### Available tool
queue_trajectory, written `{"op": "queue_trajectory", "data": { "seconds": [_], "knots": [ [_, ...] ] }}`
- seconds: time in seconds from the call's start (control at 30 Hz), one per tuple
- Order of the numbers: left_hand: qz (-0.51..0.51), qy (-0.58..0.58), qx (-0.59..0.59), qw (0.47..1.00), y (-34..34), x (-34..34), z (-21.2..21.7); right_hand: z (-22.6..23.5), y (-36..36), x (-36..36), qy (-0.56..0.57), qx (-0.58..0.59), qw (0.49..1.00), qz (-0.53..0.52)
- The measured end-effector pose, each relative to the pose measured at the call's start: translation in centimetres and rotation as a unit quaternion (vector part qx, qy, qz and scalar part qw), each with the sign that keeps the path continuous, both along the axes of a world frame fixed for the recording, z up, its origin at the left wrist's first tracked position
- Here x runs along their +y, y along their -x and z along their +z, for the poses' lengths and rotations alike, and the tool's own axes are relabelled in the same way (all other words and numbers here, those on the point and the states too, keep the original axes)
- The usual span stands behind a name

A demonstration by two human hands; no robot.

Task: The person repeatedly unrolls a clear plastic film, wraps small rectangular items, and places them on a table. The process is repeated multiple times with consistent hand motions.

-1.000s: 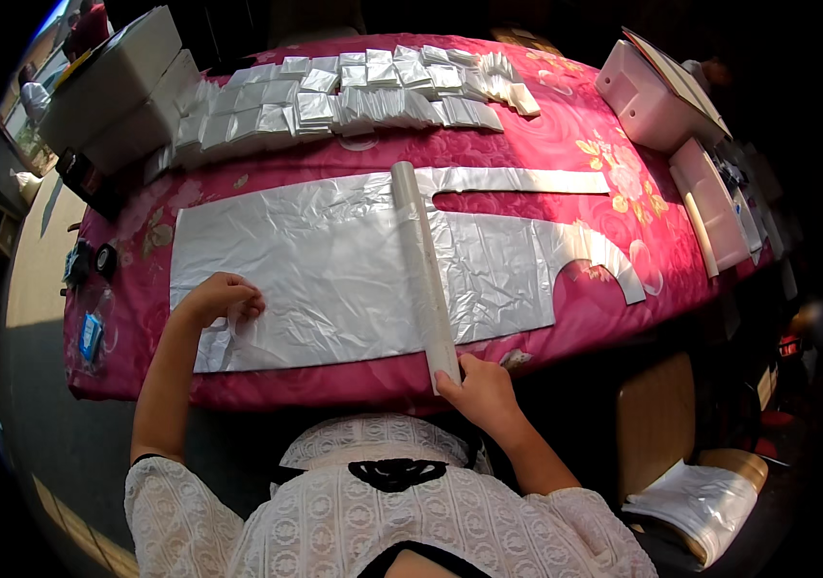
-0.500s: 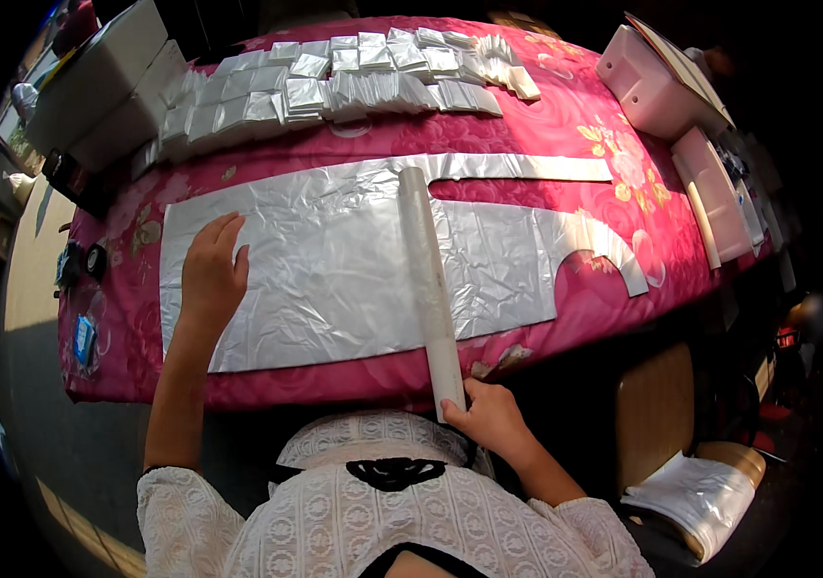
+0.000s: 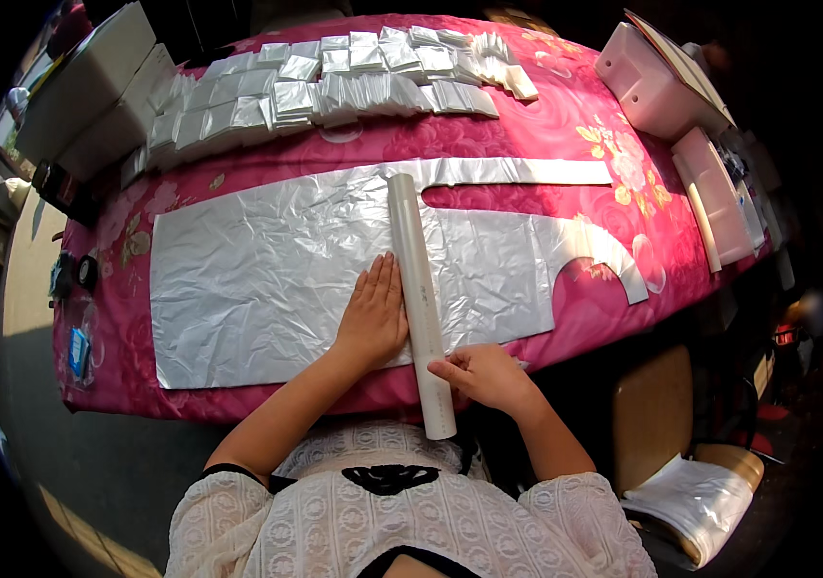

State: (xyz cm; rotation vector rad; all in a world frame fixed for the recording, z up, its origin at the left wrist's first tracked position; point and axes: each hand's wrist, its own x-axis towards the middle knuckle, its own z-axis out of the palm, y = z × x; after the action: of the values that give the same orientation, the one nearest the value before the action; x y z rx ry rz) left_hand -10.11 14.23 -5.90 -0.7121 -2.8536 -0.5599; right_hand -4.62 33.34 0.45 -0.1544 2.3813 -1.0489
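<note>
A shiny, thin plastic apron (image 3: 257, 289) with a curved cut-out and narrow straps at its right end lies spread over the table. Across its middle rests a long white tube (image 3: 411, 260), its near end sticking out past the table edge. My left hand (image 3: 373, 313) lies flat on the plastic, fingers stretched out along the tube's left side. On the other side, my right hand (image 3: 491, 378) is closed at the tube's near part, thumb on top; its other fingers are partly hidden.
Rows of folded plastic packets (image 3: 334, 91) fill the table's far side, on a pink flowered tablecloth (image 3: 527, 125). White boxes (image 3: 93, 91) stand at the far left, pale bins (image 3: 657, 82) at the right. A wooden chair (image 3: 655, 405) with folded plastic stands at the lower right.
My left hand has moved right from the apron's left part to beside the tube. My right hand sits farther up the tube, which has shifted slightly left and nearer.
</note>
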Motion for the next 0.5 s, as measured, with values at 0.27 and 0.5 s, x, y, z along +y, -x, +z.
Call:
{"op": "queue_trajectory", "data": {
  "seconds": [0.27, 0.5],
  "knots": [
    [-0.001, 0.023, -0.007, 1.000, 0.2, 0.0, -0.1, -2.1, 18.9, -3.0, 0.193, -0.117, 0.962, -0.154],
    [0.002, 0.024, -0.027, 0.999, 0.0, 0.0, 0.2, -4.7, 25.4, 1.4, 0.688, -0.130, 0.607, -0.376]
  ]
}}
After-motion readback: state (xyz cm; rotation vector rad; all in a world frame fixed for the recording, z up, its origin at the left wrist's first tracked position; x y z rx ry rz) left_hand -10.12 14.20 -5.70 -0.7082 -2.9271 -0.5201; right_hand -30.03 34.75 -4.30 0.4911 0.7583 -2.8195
